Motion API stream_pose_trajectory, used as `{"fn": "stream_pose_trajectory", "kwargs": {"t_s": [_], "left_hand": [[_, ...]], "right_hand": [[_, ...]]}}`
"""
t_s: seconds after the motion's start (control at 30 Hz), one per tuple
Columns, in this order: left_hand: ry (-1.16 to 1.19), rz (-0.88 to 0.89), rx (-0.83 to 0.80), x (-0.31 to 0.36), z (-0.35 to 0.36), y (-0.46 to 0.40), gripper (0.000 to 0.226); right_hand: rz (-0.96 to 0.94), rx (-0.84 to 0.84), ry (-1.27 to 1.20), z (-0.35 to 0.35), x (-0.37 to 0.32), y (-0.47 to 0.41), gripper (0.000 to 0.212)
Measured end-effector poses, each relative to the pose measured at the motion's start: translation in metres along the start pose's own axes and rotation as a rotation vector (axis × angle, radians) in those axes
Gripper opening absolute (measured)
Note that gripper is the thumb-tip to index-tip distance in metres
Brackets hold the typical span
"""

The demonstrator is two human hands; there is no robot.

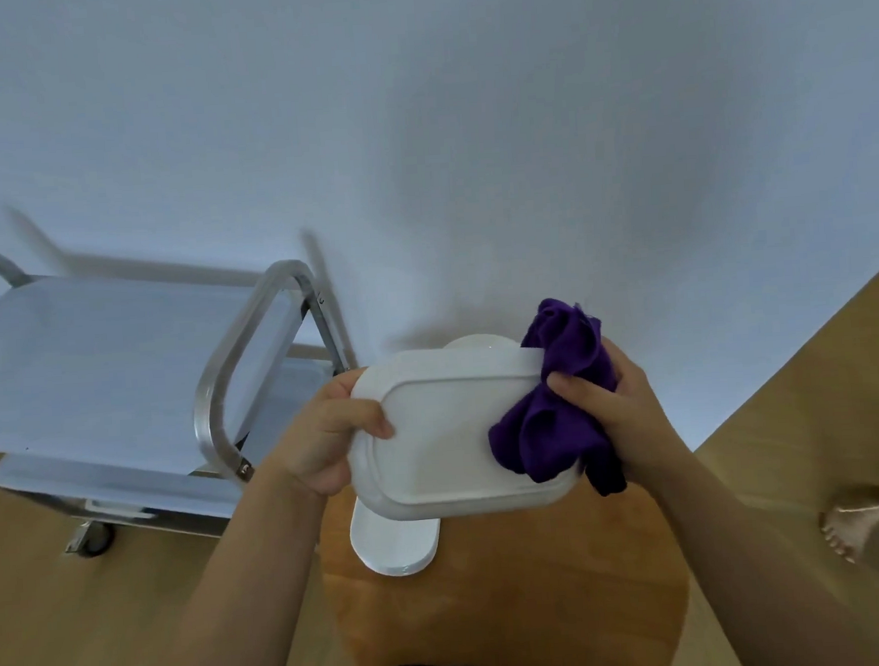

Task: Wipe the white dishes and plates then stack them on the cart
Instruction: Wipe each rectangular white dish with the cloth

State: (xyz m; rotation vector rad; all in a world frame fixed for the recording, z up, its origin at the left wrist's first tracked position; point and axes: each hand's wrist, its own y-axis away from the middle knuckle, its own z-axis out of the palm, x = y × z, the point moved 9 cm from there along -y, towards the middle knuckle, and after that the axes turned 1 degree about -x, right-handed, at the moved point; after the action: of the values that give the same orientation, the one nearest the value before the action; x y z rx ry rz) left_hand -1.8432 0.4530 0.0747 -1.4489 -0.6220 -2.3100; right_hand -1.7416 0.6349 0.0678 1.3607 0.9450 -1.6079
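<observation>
Dish (449,435): rigid, glazed, likely slick and breakable. Left hand (325,437) clamps its short rim; right hand (617,414) opposite bunches purple cloth (560,402) against the other rim.

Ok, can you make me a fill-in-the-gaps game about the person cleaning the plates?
1. The cloth in the right hand is coloured ____.
2. The left hand grips a rectangular dish whose colour is ____.
3. The metal cart stands to the person's ____.
4. The stack of plates rests on a round wooden ____.

Missing words: purple; white; left; table
</observation>
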Motion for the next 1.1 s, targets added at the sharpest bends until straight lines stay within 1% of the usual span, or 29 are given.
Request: {"fn": "stream_pose_trajectory", "kwargs": {"t_s": [0.1, 0.2, 0.23, 0.3, 0.37, 0.43, 0.5, 0.57, 0.6, 0.63, 0.7, 0.77, 0.83, 0.9, 0.97, 1.03, 1.1], "left_hand": [[0.052, 0.009, 0.036, -0.003, -0.003, 0.002, 0.045], [0.11, 0.03, 0.069, -0.004, 0.0, 0.001, 0.046], [0.148, 0.042, 0.088, -0.004, 0.002, -0.001, 0.048], [0.214, 0.067, 0.129, -0.004, 0.007, -0.003, 0.055], [0.245, 0.081, 0.163, -0.008, 0.016, -0.004, 0.063], [0.291, 0.091, 0.207, -0.017, 0.029, -0.006, 0.061], [0.353, 0.068, 0.245, -0.031, 0.045, -0.012, 0.066], [0.4, 0.044, 0.296, -0.04, 0.051, -0.017, 0.075], [0.42, 0.046, 0.304, -0.04, 0.049, -0.018, 0.075], [0.441, 0.055, 0.279, -0.037, 0.046, -0.018, 0.071], [0.484, 0.069, 0.157, -0.03, 0.039, -0.016, 0.062], [0.505, 0.012, 0.067, -0.033, 0.034, -0.017, 0.056], [0.483, -0.086, 0.041, -0.041, 0.033, -0.022, 0.058], [0.451, -0.168, 0.044, -0.046, 0.035, -0.027, 0.058], [0.426, -0.198, 0.073, -0.047, 0.032, -0.029, 0.059], [0.38, -0.189, 0.083, -0.046, 0.025, -0.027, 0.06], [0.341, -0.161, 0.091, -0.043, 0.019, -0.024, 0.057]], "right_hand": [[0.002, 0.177, -0.015, -0.008, 0.012, 0.01, 0.049], [-0.003, 0.429, 0.037, -0.016, 0.023, 0.022, 0.056], [-0.009, 0.516, 0.023, -0.016, 0.025, 0.027, 0.055], [-0.032, 0.663, -0.054, -0.016, 0.026, 0.035, 0.047], [-0.049, 0.756, -0.124, -0.017, 0.024, 0.039, 0.043], [-0.067, 0.784, -0.159, -0.012, 0.02, 0.037, 0.05], [-0.047, 0.756, -0.112, 0.002, 0.022, 0.034, 0.063], [0.015, 0.705, 0.035, 0.016, 0.029, 0.033, 0.063], [0.036, 0.687, 0.062, 0.017, 0.031, 0.034, 0.062], [0.056, 0.668, 0.055, 0.015, 0.031, 0.034, 0.063], [0.064, 0.597, 0.06, 0.003, 0.025, 0.032, 0.068], [0.051, 0.463, 0.092, -0.003, 0.011, 0.025, 0.068], [0.051, 0.287, 0.108, 0.006, 0.004, 0.018, 0.062], [0.07, 0.182, 0.132, 0.017, 0.006, 0.015, 0.053], [0.092, 0.162, 0.123, 0.019, 0.011, 0.017, 0.046], [0.095, 0.143, 0.166, 0.014, 0.013, 0.02, 0.039], [0.046, 0.2, 0.214, -0.003, 0.0, 0.017, 0.029]]}}
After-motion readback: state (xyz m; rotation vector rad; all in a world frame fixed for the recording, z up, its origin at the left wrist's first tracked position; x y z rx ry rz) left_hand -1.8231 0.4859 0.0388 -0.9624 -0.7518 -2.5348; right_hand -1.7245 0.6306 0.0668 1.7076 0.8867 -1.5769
